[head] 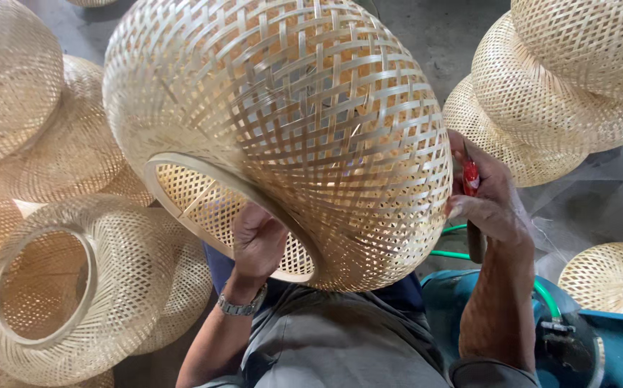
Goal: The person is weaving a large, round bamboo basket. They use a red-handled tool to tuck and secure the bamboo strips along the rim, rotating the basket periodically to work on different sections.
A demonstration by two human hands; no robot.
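Bamboo lampshade [282, 136] hangs from the left hand [257, 241], fingers curled inside its rim; the right hand [495, 201] clenches a red-handled tool [471, 179] beside it, which could slip and scar the weave.

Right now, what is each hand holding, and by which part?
The left hand grips the large round woven bamboo shade by the rim of its opening. The right hand holds a red-handled tool by its handle, against the shade's side.
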